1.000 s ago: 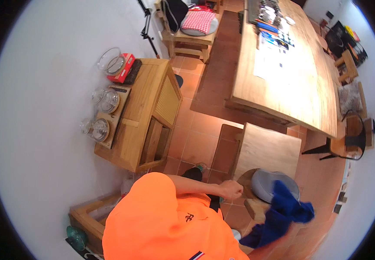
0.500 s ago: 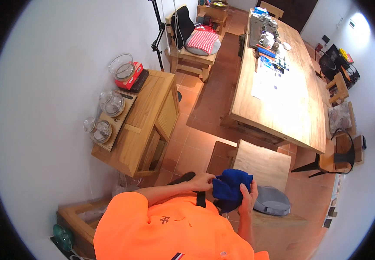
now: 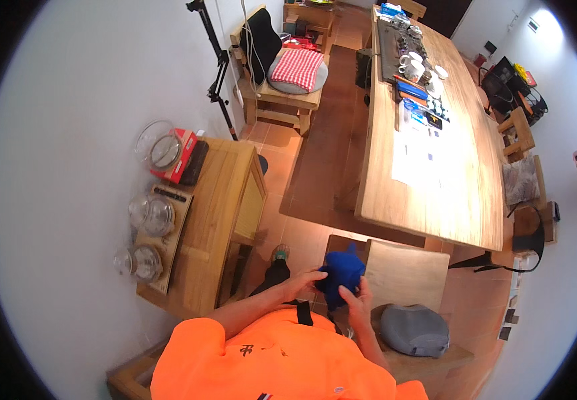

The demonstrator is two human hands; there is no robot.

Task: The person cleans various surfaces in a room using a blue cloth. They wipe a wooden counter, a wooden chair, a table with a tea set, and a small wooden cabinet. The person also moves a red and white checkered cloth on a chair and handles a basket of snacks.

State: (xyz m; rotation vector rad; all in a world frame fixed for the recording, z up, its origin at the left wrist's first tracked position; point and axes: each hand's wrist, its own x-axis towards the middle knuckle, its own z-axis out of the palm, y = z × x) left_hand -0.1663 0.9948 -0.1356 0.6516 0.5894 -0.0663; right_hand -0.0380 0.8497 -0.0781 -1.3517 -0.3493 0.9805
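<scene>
A bunched blue cloth [image 3: 343, 270] hangs between my two hands in front of my body. My left hand [image 3: 304, 283] is closed on its left edge, with the fingertips partly hidden against the fabric. My right hand [image 3: 358, 297] grips the near right side, its thumb pressed on the front and its fingers around the edge. Just past the cloth on the right is a wooden chair [image 3: 405, 273], and a grey cushion [image 3: 414, 330] lies close to my right forearm.
Left of me, a wooden cabinet [image 3: 212, 230] carries glass teapots [image 3: 147, 263] on a tray and a red box [image 3: 180, 157]. Ahead stands a long wooden table [image 3: 428, 200] with papers and tea ware. Behind the cabinet are a black stand [image 3: 219, 73] and a cushioned chair [image 3: 298, 70].
My left hand has closed in on the cloth's left side, and the cloth is gathered more upright. My view has shifted, and a foot now shows on the floor beside the cabinet.
</scene>
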